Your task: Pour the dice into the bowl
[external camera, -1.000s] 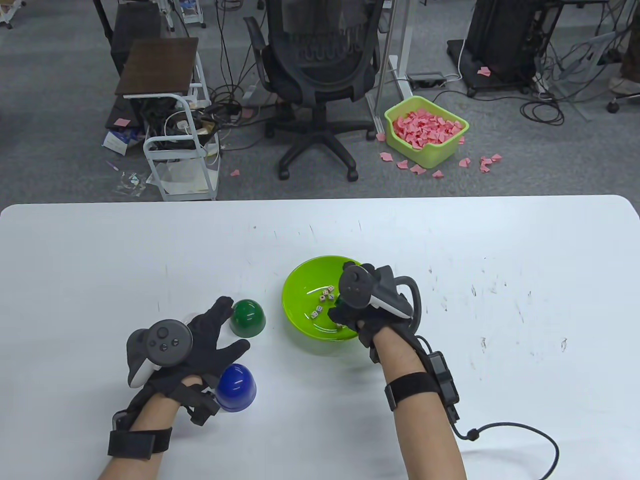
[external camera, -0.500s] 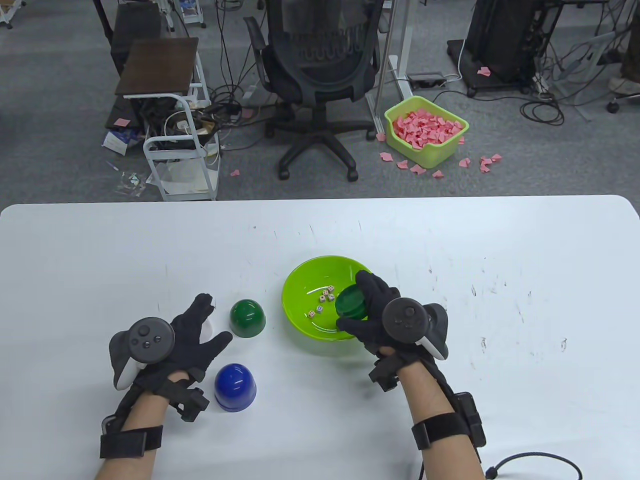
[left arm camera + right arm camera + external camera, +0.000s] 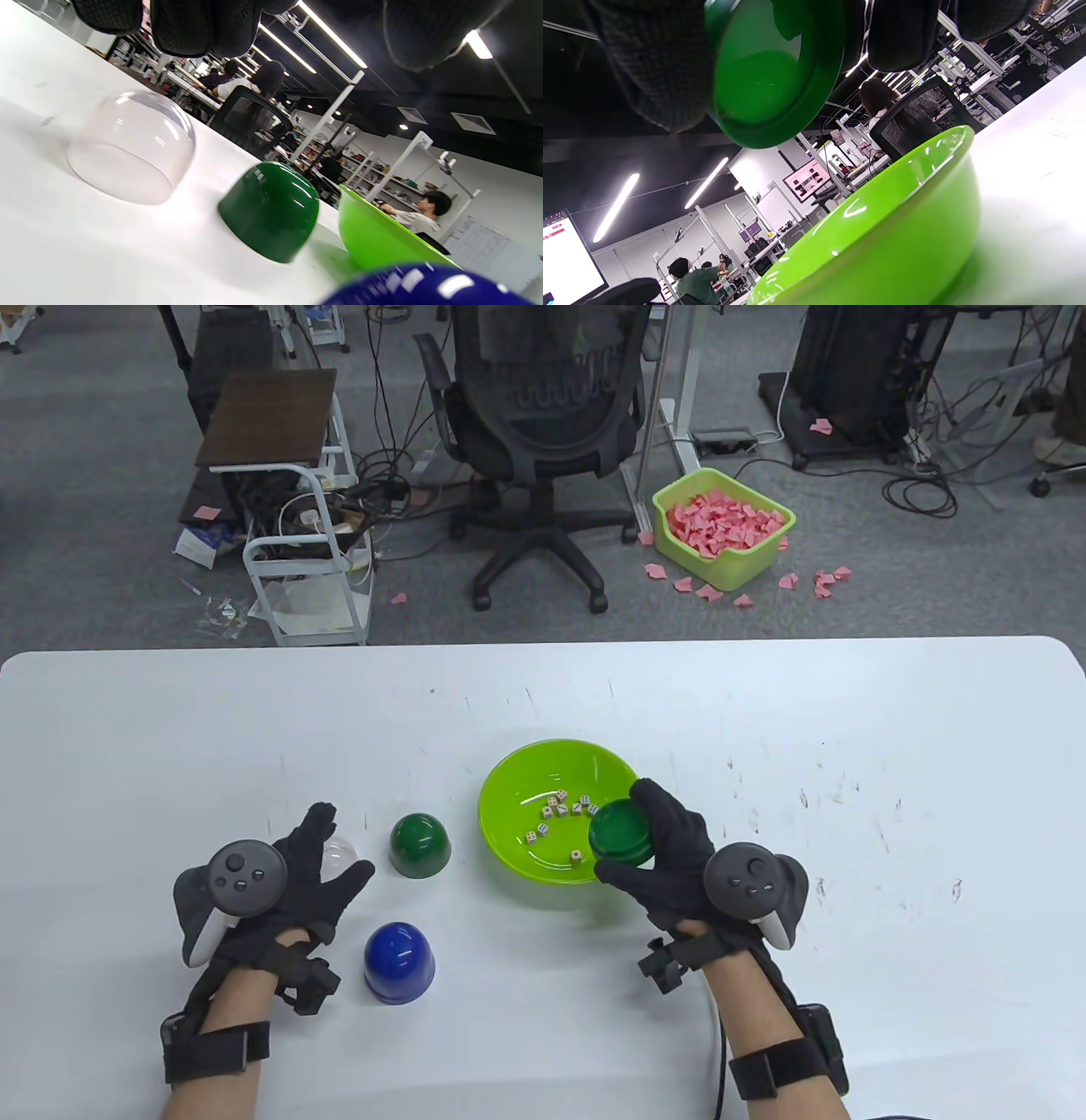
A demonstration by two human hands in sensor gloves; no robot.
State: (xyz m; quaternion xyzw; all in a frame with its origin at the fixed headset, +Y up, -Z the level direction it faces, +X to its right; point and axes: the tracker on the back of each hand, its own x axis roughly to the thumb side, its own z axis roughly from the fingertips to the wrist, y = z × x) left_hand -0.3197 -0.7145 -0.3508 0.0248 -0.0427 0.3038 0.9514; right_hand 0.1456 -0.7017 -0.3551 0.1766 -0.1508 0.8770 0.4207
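A lime green bowl (image 3: 509,789) stands on the white table and holds several small dice (image 3: 560,808). My right hand (image 3: 670,857) grips a dark green cup (image 3: 622,831) over the bowl's near right rim, its open mouth facing up and left. In the right wrist view the cup (image 3: 768,80) looks empty above the bowl (image 3: 903,228). My left hand (image 3: 297,874) is open, fingers spread, hovering over a clear dome cup (image 3: 342,851), which stands upside down in the left wrist view (image 3: 131,144).
An upside-down dark green cup (image 3: 419,844) stands left of the bowl and an upside-down blue cup (image 3: 399,960) nearer me. Both show in the left wrist view, green (image 3: 271,212) and blue (image 3: 424,288). An office chair (image 3: 543,432) and a bin of pink pieces (image 3: 721,527) are beyond the table.
My right hand turned the green cup back from its tipped pose and drew it toward the bowl's near right rim; more dice now lie in the bowl. My left hand slid left and back.
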